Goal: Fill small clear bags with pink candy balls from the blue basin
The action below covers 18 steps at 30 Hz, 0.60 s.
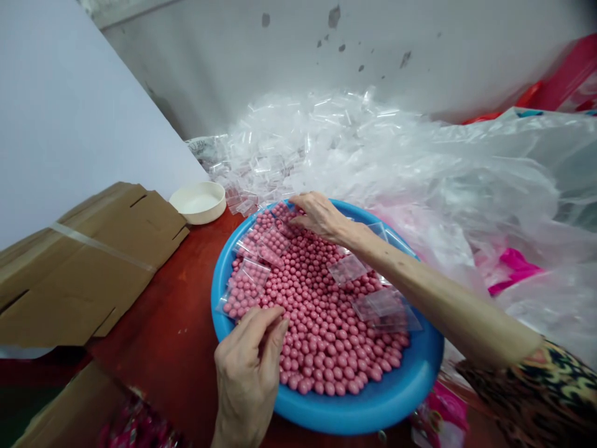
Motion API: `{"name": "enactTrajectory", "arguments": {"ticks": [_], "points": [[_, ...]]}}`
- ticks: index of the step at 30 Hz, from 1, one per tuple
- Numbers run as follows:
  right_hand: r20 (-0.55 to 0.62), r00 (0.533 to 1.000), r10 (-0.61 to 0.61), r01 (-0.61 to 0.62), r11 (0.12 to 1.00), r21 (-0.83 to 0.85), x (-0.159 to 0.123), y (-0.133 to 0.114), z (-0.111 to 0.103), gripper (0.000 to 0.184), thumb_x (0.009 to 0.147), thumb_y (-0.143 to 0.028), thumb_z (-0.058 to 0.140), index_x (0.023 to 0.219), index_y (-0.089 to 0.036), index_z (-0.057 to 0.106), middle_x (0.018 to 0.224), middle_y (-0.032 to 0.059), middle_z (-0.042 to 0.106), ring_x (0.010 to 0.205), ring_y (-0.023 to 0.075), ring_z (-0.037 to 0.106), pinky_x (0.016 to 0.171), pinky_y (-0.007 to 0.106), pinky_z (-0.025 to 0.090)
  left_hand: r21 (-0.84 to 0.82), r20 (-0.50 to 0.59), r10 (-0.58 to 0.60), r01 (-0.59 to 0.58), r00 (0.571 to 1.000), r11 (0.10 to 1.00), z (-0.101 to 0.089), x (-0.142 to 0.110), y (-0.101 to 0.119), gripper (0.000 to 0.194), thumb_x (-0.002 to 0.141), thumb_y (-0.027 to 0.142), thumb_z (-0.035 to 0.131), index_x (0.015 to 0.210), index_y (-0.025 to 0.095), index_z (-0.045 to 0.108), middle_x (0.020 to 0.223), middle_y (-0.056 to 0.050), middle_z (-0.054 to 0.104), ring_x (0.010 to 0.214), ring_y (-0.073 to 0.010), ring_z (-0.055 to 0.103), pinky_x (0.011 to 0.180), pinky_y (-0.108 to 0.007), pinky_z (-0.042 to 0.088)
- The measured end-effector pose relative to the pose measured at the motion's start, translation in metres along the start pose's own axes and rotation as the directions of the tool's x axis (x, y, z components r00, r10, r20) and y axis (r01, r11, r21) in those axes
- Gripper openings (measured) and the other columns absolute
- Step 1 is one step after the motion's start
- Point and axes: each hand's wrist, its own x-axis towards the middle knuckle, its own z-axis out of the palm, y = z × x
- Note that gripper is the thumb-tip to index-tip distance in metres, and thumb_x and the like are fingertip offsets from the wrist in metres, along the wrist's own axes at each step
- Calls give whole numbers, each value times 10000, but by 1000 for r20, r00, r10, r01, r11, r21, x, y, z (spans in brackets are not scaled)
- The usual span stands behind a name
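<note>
Over my feed, the only clothing I could make out was one patterned sleeve, a printed fabric in black with swirling orange, gold and green markings, ending in a plain edge on the right arm. Below that edge the right forearm was bare, slim and tapered to a narrow wrist. The right hand had long, thin fingers and short nails. The left hand looked just as lean, with bony knuckles and clearly marked tendons across its back.
</note>
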Motion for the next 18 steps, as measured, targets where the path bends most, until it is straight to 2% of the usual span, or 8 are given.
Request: {"name": "enactTrajectory", "arguments": {"ticks": [4,7,11,14,16,18], "points": [[14,998,67,-68,995,75,4,-4,1,149,707,-136,629,856,-138,640,769,50,619,722,193,525,691,294,386,-10,-11,7,-8,1000,1000,0,0,0,100,814,120,583,868,151,661,789,-16,711,700,-115,659,670,-190,536],[-16,990,138,-135,981,142,0,-11,-10,117,680,-143,636,795,-126,645,678,22,590,633,163,505,608,270,358,-17,-18,8,-8,1000,1000,0,0,-1,105,812,118,584,872,157,661,799,-17,713,705,-119,662,673,-196,537],[-69,980,187,-164,954,252,-15,-25,-29,99,694,-192,642,767,-126,639,659,2,597,614,142,527,584,250,372,-23,-21,13,-13,1000,1000,0,-1,-2,102,816,124,580,873,159,657,791,-13,709,694,-116,657,655,-196,534],[-58,970,238,-177,845,505,-33,-38,-38,138,725,-245,636,805,-133,633,691,10,632,634,146,572,582,251,411,-12,-27,8,-9,1000,1000,-1,0,0,94,818,137,579,859,155,662,777,-12,707,680,-113,655,645,-191,532],[25,961,274,-224,723,653,-46,-48,-41,145,710,-261,662,781,-135,640,655,6,631,604,142,570,558,252,418,-5,-25,1,-1,1000,1000,-1,0,1,94,821,147,576,845,153,666,763,-13,706,667,-116,654,634,-195,532],[113,944,309,-299,662,687,-59,-59,-44,150,688,-267,697,741,-133,656,616,-2,620,565,128,549,529,247,404,-10,-18,-12,12,1000,1000,-1,0,1,102,825,154,567,840,155,667,755,-15,705,658,-123,652,622,-206,533]]}}
